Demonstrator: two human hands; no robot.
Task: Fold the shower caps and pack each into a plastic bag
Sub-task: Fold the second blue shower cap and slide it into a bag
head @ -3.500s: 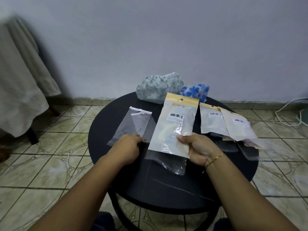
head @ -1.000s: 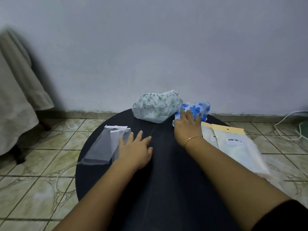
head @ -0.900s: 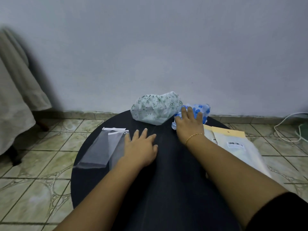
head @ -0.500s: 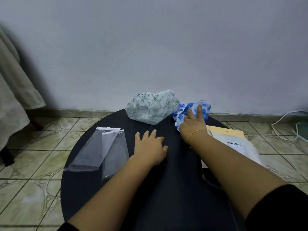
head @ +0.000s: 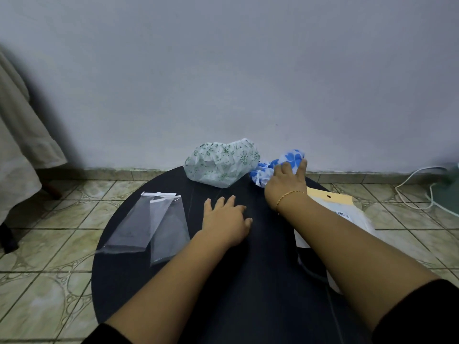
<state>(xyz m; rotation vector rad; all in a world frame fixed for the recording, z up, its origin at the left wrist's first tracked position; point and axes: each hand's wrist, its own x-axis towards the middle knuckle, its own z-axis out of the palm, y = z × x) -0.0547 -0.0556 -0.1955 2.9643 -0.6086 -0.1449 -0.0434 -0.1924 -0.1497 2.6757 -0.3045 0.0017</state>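
At the far right of the round black table (head: 119,274), my right hand (head: 285,184) grips a crumpled blue-flowered shower cap (head: 288,160). A puffed white cap with green flowers (head: 221,161) sits just left of it, by the wall. My left hand (head: 223,219) rests flat on the table's middle, fingers spread, holding nothing. Two empty clear plastic bags (head: 149,224) lie overlapped to the left of that hand. Packed bags with yellow headers and barcodes (head: 332,204) lie under my right forearm, partly hidden.
The grey wall stands close behind the table. A pale cloth (head: 17,150) hangs at the far left over a dark leg. A white cable (head: 417,187) runs across the tiled floor at the right.
My right hand put the packed bag down on the right, reached to the blue cap and closed its fingers on it. My left hand let go of the clear bags and moved to the table's middle.
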